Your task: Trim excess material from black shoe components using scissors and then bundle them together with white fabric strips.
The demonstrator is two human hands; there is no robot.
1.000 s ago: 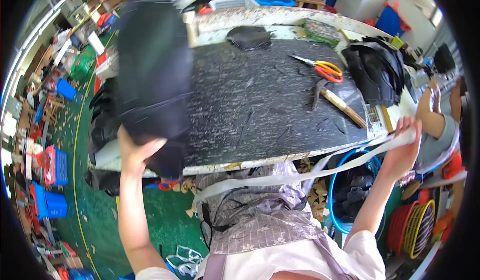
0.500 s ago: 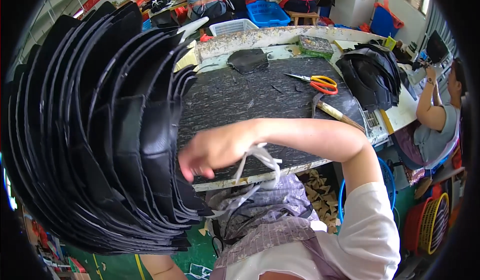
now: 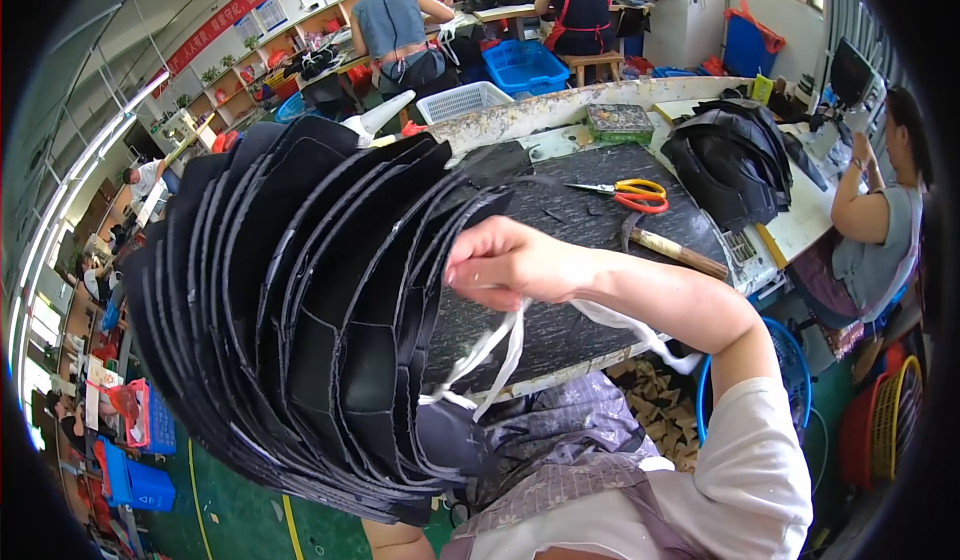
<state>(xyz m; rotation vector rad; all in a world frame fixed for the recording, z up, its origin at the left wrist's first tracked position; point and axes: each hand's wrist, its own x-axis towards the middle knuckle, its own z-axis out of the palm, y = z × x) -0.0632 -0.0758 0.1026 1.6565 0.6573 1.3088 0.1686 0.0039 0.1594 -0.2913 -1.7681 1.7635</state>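
Observation:
A big fanned stack of black leather-like cut pieces (image 3: 365, 370) takes up the left and middle of the view, raised above the near left of the bench. My left forearm (image 3: 395, 540) goes up behind it from the lower edge; the stack hides my left hand. At the stack's right side my right hand (image 3: 505, 260) is closed, its fingers bent against the edge of an outer black piece. White cloth strips (image 3: 495, 360) dangle by my right wrist. Orange-and-yellow-handled scissors (image 3: 635, 195) and a wooden-handled hammer (image 3: 680, 252) lie on the dark worktop (image 3: 580, 235), beyond my right forearm.
Another pile of black pieces (image 3: 730, 165) stands at the bench's right end. A paint-stained block (image 3: 617, 123) sits by the back rim. Blue basket (image 3: 808, 380) and scraps (image 3: 655, 405) are below the bench. A co-worker (image 3: 880, 230) sits at right; others work at back.
The stack has shifted right and lower in the picture. My right hand has moved to its upper right edge. The view has tilted up, showing more of the room.

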